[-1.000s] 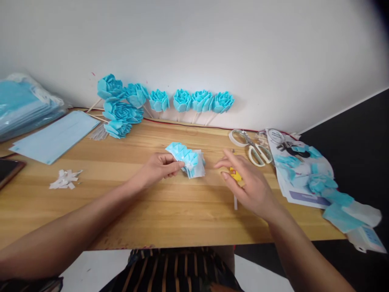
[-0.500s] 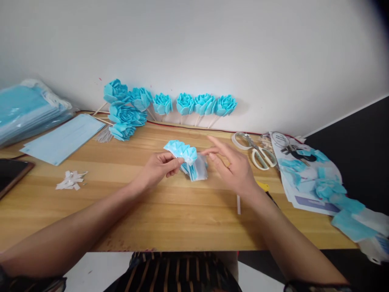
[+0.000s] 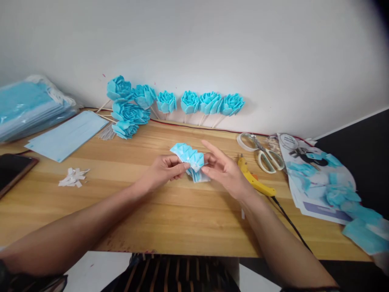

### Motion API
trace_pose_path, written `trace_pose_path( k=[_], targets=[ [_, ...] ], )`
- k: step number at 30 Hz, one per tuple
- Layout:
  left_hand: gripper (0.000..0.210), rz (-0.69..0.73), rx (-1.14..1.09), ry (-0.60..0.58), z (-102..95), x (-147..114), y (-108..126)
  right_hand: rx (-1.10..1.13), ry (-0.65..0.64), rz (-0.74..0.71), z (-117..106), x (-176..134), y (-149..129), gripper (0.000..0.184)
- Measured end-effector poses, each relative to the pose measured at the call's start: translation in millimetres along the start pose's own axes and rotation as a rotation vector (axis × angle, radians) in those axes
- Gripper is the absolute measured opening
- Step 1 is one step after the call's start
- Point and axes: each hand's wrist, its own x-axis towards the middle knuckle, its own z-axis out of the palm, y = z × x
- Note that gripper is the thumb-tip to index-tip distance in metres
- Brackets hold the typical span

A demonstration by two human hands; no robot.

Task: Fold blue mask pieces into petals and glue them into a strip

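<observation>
A pleated strip of light blue mask fabric (image 3: 187,153), folded into a row of overlapping points, is held over the middle of the table. My left hand (image 3: 165,167) pinches its lower edge between thumb and fingers. At the strip's right end, my right hand (image 3: 223,168) closes its thumb and bent fingers on the edge, with the index finger stretched out. Beneath the strip lies a small stack of blue and white fabric pieces (image 3: 196,176), partly covered by it and by my right hand.
Several blue fabric roses (image 3: 190,101) on sticks lean against the wall. To the right are a yellow glue gun (image 3: 258,184), scissors (image 3: 271,160) and a sheet with fabric scraps (image 3: 322,209). Flat mask pieces (image 3: 67,136), white snippets (image 3: 73,177) and a phone (image 3: 15,170) lie left.
My right hand has come left and its fingers have closed on the strip's right end. The glue gun now shows beyond my right wrist. The whole view has shifted slightly.
</observation>
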Motion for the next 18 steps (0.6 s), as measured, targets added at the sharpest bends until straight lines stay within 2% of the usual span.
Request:
trace_pose_path(
  k=[18],
  targets=[
    [0.031,0.036,0.048,-0.073,4.2,-2.9,7.9,-0.015,0.069,0.001,9.7,0.9,3.3,0.076]
  ],
)
